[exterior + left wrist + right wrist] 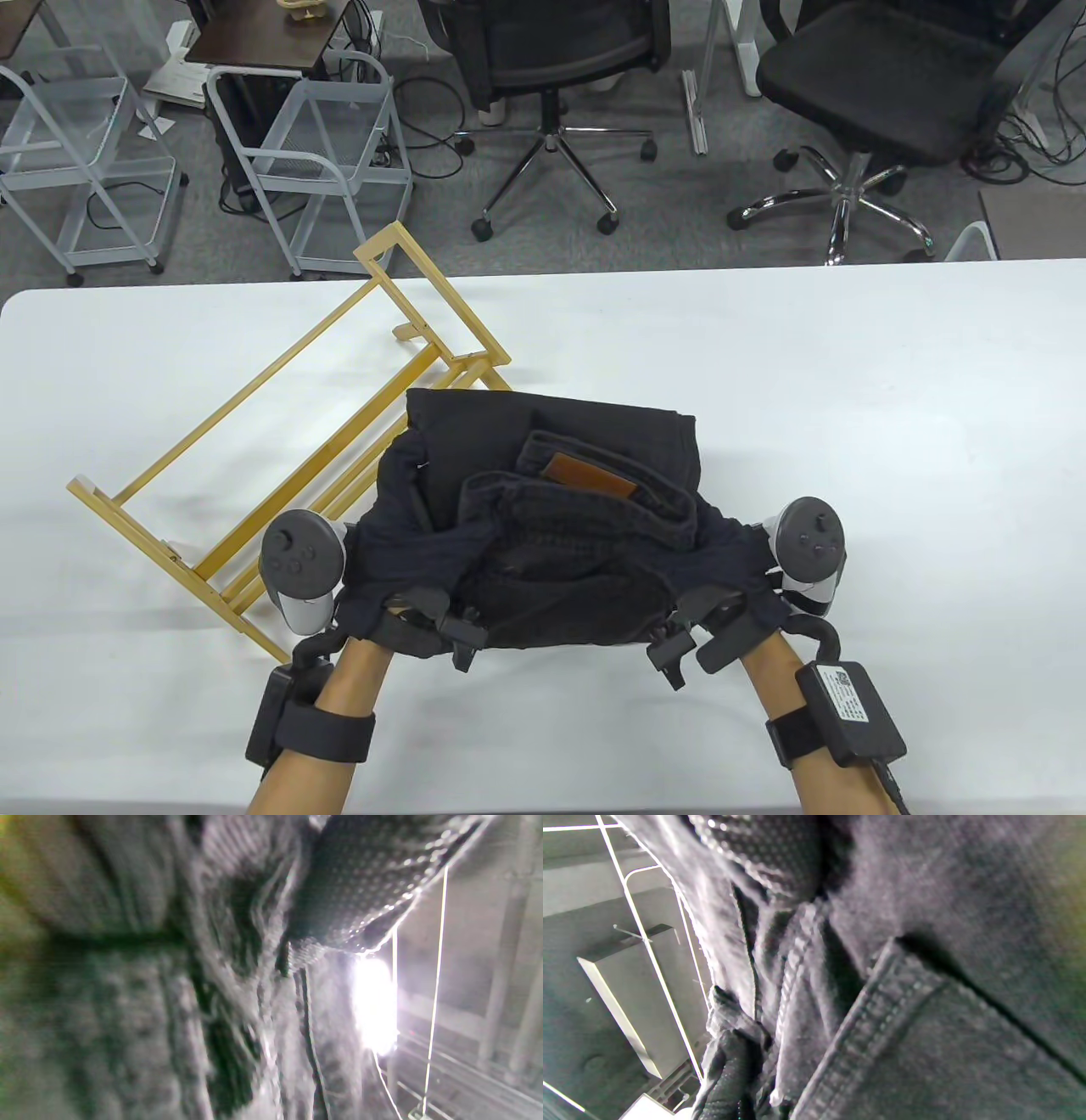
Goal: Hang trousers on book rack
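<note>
Black folded trousers (560,509) with a brown leather patch lie at the near middle of the white table (848,407). My left hand (382,586) grips their left side and my right hand (730,577) grips their right side. The gold book rack (280,450) lies tilted on the table to the left, its near end partly under the trousers. Both wrist views are filled with dark denim (127,1005) (925,1027) close up, with a gloved finger (365,891) (772,853) pressed on the cloth.
Beyond the table's far edge stand two office chairs (551,76) (882,93) and two white wire carts (314,161). The table's right half (891,475) is bare white.
</note>
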`<state>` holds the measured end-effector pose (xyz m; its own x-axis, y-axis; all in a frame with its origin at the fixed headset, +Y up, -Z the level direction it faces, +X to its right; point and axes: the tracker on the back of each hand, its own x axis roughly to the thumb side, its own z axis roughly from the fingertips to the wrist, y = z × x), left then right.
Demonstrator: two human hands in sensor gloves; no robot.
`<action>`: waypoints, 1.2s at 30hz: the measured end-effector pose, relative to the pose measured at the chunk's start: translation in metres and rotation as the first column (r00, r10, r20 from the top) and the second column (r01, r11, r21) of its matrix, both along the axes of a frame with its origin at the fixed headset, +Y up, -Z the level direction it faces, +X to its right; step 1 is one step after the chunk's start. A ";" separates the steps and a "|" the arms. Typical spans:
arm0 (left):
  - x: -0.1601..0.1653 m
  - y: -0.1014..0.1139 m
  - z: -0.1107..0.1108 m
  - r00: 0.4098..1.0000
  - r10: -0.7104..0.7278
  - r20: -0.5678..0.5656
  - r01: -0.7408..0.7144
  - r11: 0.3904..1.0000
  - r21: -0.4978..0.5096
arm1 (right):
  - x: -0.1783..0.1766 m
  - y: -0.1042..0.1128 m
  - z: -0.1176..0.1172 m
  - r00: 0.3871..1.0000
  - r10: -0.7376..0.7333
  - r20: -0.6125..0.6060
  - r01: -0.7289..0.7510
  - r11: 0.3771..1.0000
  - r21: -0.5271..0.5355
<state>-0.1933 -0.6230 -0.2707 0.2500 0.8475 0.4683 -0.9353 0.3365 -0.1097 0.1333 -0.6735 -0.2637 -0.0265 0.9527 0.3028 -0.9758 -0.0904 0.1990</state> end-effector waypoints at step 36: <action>0.001 0.150 -0.029 0.683 -0.465 -0.564 0.602 0.795 0.074 | 0.036 -0.058 -0.028 0.891 0.193 -0.410 -0.372 0.830 -0.417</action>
